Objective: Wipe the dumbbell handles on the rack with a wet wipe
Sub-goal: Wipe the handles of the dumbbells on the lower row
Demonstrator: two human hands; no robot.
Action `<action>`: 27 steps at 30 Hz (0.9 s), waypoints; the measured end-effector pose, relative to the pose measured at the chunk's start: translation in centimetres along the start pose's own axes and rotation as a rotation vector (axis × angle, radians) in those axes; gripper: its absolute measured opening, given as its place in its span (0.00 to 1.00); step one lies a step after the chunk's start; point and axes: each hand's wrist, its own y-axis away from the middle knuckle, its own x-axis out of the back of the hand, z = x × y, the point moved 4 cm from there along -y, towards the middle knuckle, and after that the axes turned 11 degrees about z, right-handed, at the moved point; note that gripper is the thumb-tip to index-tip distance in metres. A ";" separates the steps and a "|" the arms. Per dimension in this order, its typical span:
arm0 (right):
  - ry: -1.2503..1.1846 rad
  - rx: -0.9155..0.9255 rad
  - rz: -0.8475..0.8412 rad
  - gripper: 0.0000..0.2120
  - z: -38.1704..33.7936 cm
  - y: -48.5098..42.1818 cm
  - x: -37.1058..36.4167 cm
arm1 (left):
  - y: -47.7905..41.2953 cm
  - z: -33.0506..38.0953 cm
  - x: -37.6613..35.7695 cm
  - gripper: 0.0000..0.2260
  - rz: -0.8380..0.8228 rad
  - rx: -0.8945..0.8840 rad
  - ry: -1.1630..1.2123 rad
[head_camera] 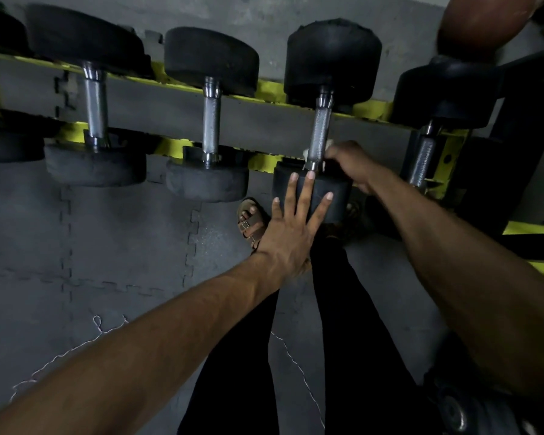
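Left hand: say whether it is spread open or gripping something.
Spread open. The left hand rests with straight, splayed fingers on the dumbbell head, curled round nothing.

A yellow rack (170, 148) carries black dumbbells (209, 58) side by side, their handles (95, 108) spanning its two rails.

The dumbbell heads (332, 61) are matte black, the nearer ones faded to a dusty charcoal. The handles (321, 130) are bright silver steel, with a fine cross-hatched knurl along the middle and smooth polished collars at the ends. The rack (374, 109) is yellow, scuffed with dark patches. A scrap of white wipe (329, 144) shows beside one handle. The floor (107, 240) is dark grey matting, faintly speckled, with jigsaw-tooth seams. The wall (296, 7) is plain grey. The sandal (248, 226) is brown, the trousers (233, 356) black, the string (96, 320) white, the ball (478, 23) reddish-brown.
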 end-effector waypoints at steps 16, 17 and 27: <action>0.850 1.033 0.440 0.10 -6.0 1.6 1.8 | -0.1 0.2 -0.9 0.60 0.044 0.037 -0.043; 0.891 1.072 0.421 0.11 -6.8 1.1 1.8 | -0.1 0.1 -0.9 0.60 0.047 0.042 -0.042; 1.103 1.249 0.024 0.13 -6.7 1.1 0.1 | 0.0 0.6 -0.2 0.62 0.017 0.083 0.039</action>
